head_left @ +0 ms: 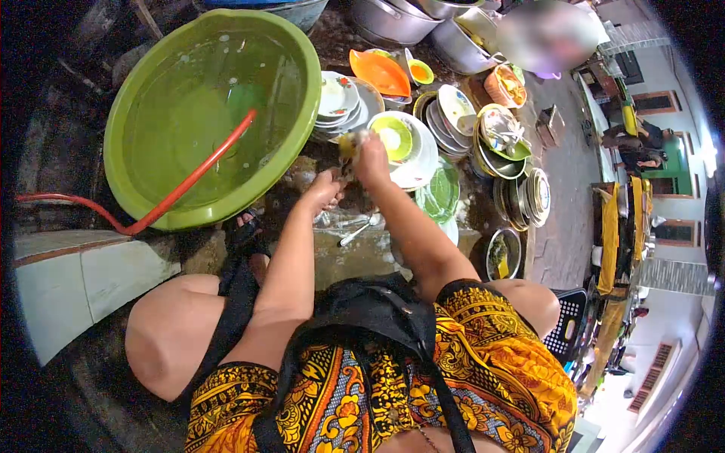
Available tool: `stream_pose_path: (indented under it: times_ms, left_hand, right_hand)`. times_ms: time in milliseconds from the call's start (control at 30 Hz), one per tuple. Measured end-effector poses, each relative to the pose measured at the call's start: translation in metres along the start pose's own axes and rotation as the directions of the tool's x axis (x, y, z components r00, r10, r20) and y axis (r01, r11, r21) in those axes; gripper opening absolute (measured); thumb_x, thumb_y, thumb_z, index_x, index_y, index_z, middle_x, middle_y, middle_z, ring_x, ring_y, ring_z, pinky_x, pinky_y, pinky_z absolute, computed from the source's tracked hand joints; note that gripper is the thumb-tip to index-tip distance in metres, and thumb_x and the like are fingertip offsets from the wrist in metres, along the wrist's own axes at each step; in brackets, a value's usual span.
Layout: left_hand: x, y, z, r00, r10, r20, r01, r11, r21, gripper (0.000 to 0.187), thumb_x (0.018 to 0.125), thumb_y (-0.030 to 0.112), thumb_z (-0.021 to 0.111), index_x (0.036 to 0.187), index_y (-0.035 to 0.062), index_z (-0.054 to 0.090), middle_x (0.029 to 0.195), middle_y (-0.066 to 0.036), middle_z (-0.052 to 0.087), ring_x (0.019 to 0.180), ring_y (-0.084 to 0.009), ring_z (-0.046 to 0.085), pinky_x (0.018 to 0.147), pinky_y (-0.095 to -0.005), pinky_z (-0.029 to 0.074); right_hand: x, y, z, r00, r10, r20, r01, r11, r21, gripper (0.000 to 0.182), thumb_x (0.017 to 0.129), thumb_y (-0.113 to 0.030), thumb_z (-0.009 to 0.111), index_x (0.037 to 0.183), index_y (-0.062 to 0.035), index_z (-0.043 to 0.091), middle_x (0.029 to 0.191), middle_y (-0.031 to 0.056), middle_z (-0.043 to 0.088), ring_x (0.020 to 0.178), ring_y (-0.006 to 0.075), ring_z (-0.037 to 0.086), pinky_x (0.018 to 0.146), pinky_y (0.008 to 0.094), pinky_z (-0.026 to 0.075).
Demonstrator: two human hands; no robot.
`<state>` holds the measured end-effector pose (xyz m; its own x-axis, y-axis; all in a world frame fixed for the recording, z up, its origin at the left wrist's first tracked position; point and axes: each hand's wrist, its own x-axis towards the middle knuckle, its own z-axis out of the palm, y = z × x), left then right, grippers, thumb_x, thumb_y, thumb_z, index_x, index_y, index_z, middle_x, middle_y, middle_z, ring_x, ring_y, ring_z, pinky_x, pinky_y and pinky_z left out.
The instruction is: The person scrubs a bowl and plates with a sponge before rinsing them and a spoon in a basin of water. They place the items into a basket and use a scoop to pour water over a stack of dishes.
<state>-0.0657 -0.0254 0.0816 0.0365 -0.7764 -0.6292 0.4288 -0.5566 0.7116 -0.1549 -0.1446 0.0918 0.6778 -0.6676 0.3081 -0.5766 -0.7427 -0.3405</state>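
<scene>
My right hand (372, 160) is closed around a yellowish, soapy sponge (350, 143), just left of a stack of plates. Below and to its left, my left hand (325, 192) has its fingers curled in, close to the right hand. Something thin and dark seems to run between the two hands, too small and blurred to name. On the wet floor under them lie a spoon (355, 234) and other pieces of cutlery with suds. A light-green bowl (392, 138) rests on white plates (424, 155) beside my right hand.
A large green basin (121, 170) of water stands at left, with a red hose (200, 177) dipping into it. Stacked plates (337, 94), an orange leaf-shaped dish (380, 73), metal pots (389, 21) and a basket (504, 87) surround the hands. Another person sits at the upper right.
</scene>
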Motion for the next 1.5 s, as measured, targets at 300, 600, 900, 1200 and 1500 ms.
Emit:
stream_pose_path:
  times_ms: [300,600,900,1200,1500]
  left_hand:
    - [0.010,-0.007,0.008,0.993,-0.108,0.039,0.082,0.907,0.413,0.017,0.081,0.009,0.043,0.098,0.0064,0.047,0.060,-0.002,0.045,0.039,-0.0096,0.033,0.031,-0.0253,0.023]
    - [0.003,-0.028,0.051,0.932,0.287,0.220,-0.305,0.296,0.905,0.033,0.086,0.026,0.038,0.113,0.0113,0.050,0.103,-0.017,0.058,0.093,-0.0353,0.056,0.080,-0.0438,0.043]
    - [0.010,-0.060,0.072,0.960,0.219,0.177,-0.227,0.228,0.947,0.029,0.078,0.030,0.054,0.092,0.0055,0.055,0.089,-0.021,0.060,0.087,-0.0363,0.056,0.075,-0.0451,0.044]
    - [0.045,-0.132,0.082,0.993,0.108,0.035,-0.058,0.213,0.975,0.045,0.073,0.033,0.065,0.105,0.0036,0.052,0.096,-0.016,0.059,0.088,-0.0343,0.057,0.077,-0.0439,0.045]
    - [0.054,-0.130,0.101,0.969,0.134,-0.210,0.147,0.371,0.917,0.035,0.079,0.019,0.058,0.109,0.0061,0.046,0.108,-0.017,0.053,0.097,-0.0312,0.055,0.078,-0.0450,0.044]
  right_hand:
    - [-0.038,0.004,-0.021,0.978,-0.206,0.041,0.204,0.978,0.047,0.032,0.060,-0.003,0.058,0.092,-0.0045,0.055,0.092,0.0173,0.053,0.088,0.0357,0.051,0.082,0.0457,0.039]
    - [-0.061,0.050,-0.075,0.803,0.385,0.454,-0.498,0.852,0.159,0.040,0.064,-0.037,0.063,0.090,-0.0061,0.064,0.078,0.0175,0.063,0.071,0.0303,0.062,0.067,0.0375,0.048]
    - [-0.147,0.189,-0.102,0.410,0.802,0.433,-0.684,0.585,-0.436,0.036,0.065,-0.032,0.058,0.088,-0.0043,0.065,0.093,0.0173,0.062,0.085,0.0277,0.061,0.073,0.0365,0.048]
    - [-0.236,0.244,-0.225,-0.061,0.913,-0.404,-0.994,-0.093,-0.061,0.043,0.063,-0.032,0.068,0.102,-0.0161,0.060,0.105,0.0092,0.057,0.097,0.0291,0.054,0.078,0.0461,0.044]
    - [-0.212,0.206,-0.123,0.556,0.812,-0.176,-0.831,0.541,-0.128,0.034,0.068,-0.018,0.065,0.100,-0.0081,0.061,0.102,0.0169,0.057,0.095,0.0325,0.055,0.085,0.0396,0.041]
